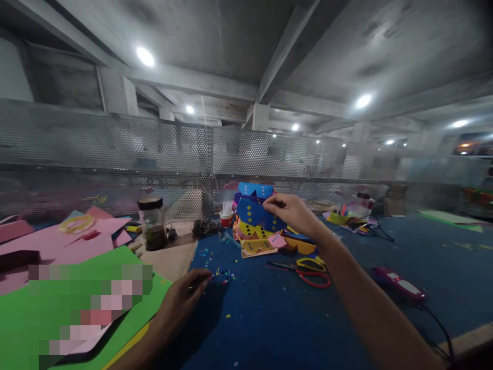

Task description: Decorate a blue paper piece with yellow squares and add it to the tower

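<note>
My right hand (288, 211) pinches the edge of a blue paper piece (249, 211) with yellow diamond spots. The piece is at the upper part of a pile of folded paper shapes, among them a light blue one (256, 190), a yellow one (252, 229) and an orange one (254, 248). Lower down, my left hand (187, 295) rests near the blue tabletop with fingers curled and tips close together. Anything between those tips is too small to make out. Tiny coloured paper bits (223, 276) lie scattered by its fingertips.
Scissors (308, 270) with red and yellow handles lie right of centre on the blue table (277, 324). A purple glue gun (400, 284) with a cord is farther right. Left are green sheets (123, 262), pink sheets (42, 241) and a dark-lidded jar (152, 226). A perforated metal screen (165, 146) stands behind.
</note>
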{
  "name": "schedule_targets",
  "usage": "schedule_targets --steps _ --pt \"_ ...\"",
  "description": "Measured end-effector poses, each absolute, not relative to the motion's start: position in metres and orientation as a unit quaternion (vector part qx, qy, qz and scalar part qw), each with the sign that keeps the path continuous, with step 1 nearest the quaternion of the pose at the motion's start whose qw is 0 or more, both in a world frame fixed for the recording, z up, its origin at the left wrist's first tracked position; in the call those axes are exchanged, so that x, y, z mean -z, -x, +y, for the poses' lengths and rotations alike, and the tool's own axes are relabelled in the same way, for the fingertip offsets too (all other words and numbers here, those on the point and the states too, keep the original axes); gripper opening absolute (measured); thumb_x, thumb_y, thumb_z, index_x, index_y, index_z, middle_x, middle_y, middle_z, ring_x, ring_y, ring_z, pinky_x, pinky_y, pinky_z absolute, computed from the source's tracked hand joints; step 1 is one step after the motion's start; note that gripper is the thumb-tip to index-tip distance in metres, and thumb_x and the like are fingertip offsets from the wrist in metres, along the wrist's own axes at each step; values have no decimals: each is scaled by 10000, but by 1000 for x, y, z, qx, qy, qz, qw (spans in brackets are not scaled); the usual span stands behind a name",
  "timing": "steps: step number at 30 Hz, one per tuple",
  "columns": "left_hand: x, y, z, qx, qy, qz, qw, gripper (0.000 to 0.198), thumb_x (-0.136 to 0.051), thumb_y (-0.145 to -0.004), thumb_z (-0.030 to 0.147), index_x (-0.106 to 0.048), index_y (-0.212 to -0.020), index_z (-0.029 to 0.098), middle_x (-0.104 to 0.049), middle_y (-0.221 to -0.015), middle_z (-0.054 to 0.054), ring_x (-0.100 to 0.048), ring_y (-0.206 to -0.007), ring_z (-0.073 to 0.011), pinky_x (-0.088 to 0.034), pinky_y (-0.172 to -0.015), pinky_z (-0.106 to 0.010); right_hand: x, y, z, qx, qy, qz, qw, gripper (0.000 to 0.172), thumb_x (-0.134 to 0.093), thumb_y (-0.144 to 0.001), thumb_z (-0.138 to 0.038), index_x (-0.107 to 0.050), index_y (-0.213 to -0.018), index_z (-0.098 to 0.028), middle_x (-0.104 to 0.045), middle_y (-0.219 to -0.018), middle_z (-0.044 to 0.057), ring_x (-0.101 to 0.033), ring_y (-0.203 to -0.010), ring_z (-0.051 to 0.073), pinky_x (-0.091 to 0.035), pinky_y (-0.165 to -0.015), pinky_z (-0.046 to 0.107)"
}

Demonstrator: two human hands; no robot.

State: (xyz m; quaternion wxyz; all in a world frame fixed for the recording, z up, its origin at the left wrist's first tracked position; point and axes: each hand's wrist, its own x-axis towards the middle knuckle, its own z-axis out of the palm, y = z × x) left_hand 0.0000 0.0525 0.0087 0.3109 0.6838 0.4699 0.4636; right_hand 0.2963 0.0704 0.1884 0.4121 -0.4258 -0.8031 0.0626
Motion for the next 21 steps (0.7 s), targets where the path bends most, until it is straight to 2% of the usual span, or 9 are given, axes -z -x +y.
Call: schedule_targets --steps 8,14,21 --pt "-4 4 52 -433 -714 468 290 224 -613 -810 415 -723 -946 276 -746 -984 -48 -665 -963 -281 -498 -891 -374 -240 -316 128 54 465 -770 433 218 -571 -870 -321 -727 -905 -174 -719 -834 40 -638 -769 174 -466 -716 282" --pt "7 4 57 -419 -719 474 289 280 -580 -823 457 -716 -984 274 -744 -1014 -67 -657 -990 -300 -494 -901 -393 -254 -320 155 70 479 -771 414 217 -595 -844 -319 -742 -890 -166 -726 -841 47 -646 -778 177 -458 -722 282" --pt "5 4 58 -423 -707 482 298 348 -600 -775 527 -739 -938 253 -760 -989 -72 -670 -961 -309 -516 -883 -393 -258 -325 192 67 498 -771 391 218 -592 -831 -292 -751 -899 -159 -735 -855 42 -653 -785 164 -467 -723 248"
